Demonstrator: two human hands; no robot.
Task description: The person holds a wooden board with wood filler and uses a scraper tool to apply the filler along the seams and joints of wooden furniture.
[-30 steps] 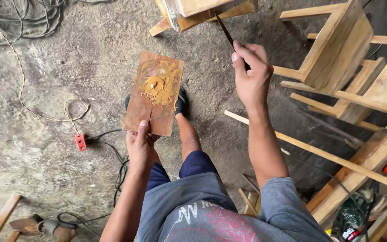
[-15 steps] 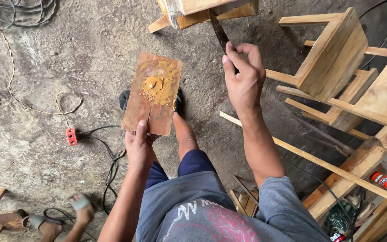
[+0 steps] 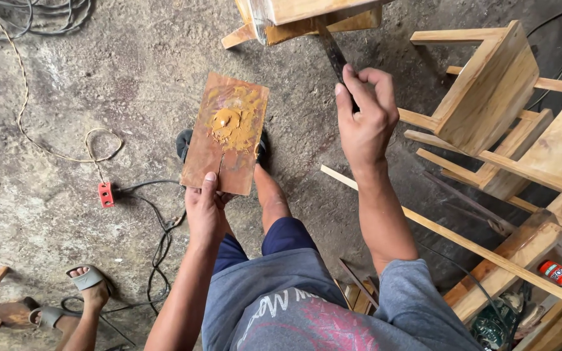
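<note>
The flat board (image 3: 226, 133), carrying a mound of orange-brown putty (image 3: 229, 120), is pinched level in the left hand (image 3: 206, 211) as a palette. The right hand (image 3: 365, 117) grips a putty knife (image 3: 332, 49), blade against the wooden piece (image 3: 307, 16) above.

1. My left hand (image 3: 206, 211) and my right hand (image 3: 364, 120) are bare, with no gloves, rings or watch showing.
2. Both my forearms are uncovered, with no sleeves reaching them.
3. I wear grey fabric shorts (image 3: 320, 305) with pale lettering and a pinkish-red printed patch.
4. Dark blue cloth (image 3: 281, 237) shows at my knees.
5. A dark sandal (image 3: 185, 143) is on my foot.
</note>
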